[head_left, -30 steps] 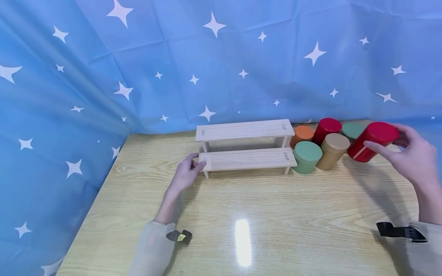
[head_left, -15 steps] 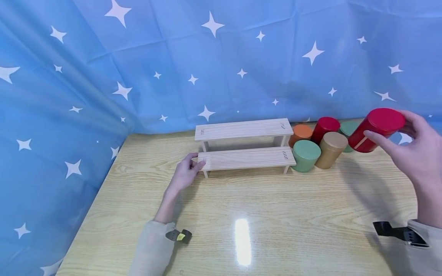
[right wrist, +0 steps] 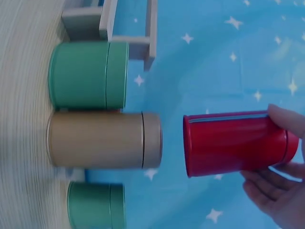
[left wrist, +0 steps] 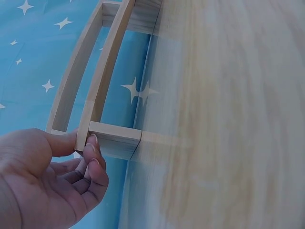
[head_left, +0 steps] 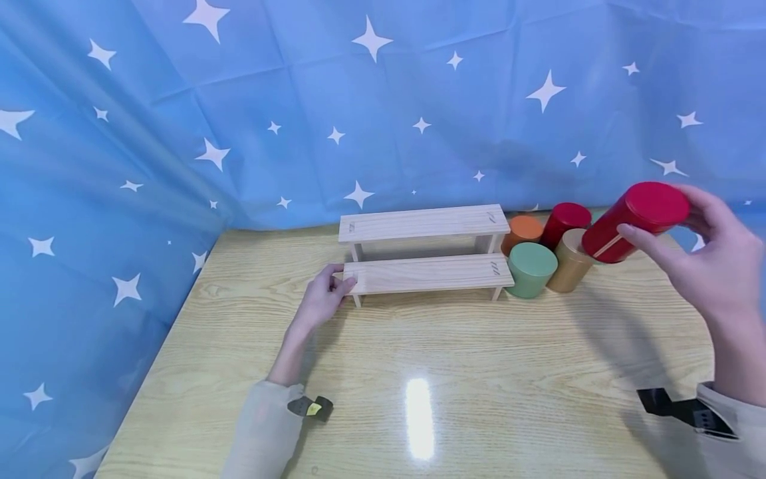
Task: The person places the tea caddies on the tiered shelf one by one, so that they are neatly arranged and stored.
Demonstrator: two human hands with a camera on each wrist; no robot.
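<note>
My right hand (head_left: 721, 259) grips a tall red canister (head_left: 634, 223) near its lid, thumb on the near side. In the right wrist view the red canister (right wrist: 233, 145) is raised, its base level with the top of a gold canister (right wrist: 102, 140) and a gap between them. From the head, it overlaps the gold canister's lid. My left hand (head_left: 320, 296) pinches the left end of the lower wooden shelf (head_left: 427, 275), thumb on top. The left wrist view shows the thumb and fingers on the board's corner (left wrist: 82, 138), beside the shelf's leg (left wrist: 116, 131).
A higher wooden shelf (head_left: 419, 224) stands behind the lower one. Right of the shelves sit a short green canister (head_left: 530, 269), an orange canister (head_left: 522, 234) and another red canister (head_left: 564, 221). A second green canister (right wrist: 95, 205) is mostly hidden from the head. Star-printed cloth (head_left: 323, 100) hangs behind.
My right hand has lifted the red canister off the table, then moved it left toward the gold canister. My left hand has stayed on the lower shelf's end.
</note>
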